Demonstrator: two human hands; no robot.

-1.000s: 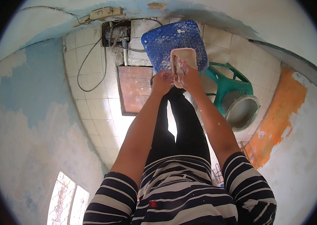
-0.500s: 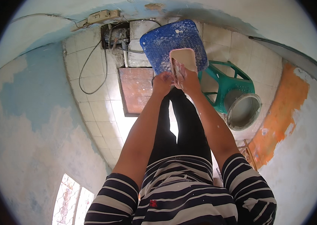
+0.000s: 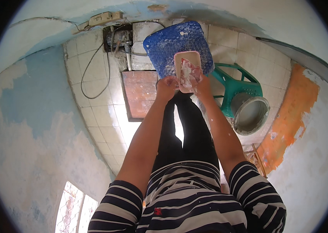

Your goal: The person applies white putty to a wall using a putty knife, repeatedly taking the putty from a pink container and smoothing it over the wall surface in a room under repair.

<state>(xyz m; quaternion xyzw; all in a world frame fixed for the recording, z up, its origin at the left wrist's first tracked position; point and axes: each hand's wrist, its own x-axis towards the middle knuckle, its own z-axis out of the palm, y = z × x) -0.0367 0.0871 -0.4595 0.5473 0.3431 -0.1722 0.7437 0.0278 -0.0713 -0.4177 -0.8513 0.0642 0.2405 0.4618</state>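
Observation:
My left hand grips the near left edge of a shallow rectangular tray with a pinkish rim and smooth cream-coloured paste inside. Over the tray, my right hand has its fingers closed on a putty scraper. The scraper's flat face is reddish, smeared with white paste, and turned up towards me. Its grip is mostly covered by my fingers. Beyond and below the tray lies a blue plastic seat spattered white.
A green plastic stool is on the right, with a grey bucket at its near end. To the left are a reddish floor panel, a pump in a recess and a looped cable. Patchy painted walls surround the tiled floor.
My right hand has turned the scraper from edge-on to flat, so its smeared face now shows over the tray. My left hand and the tray have hardly moved.

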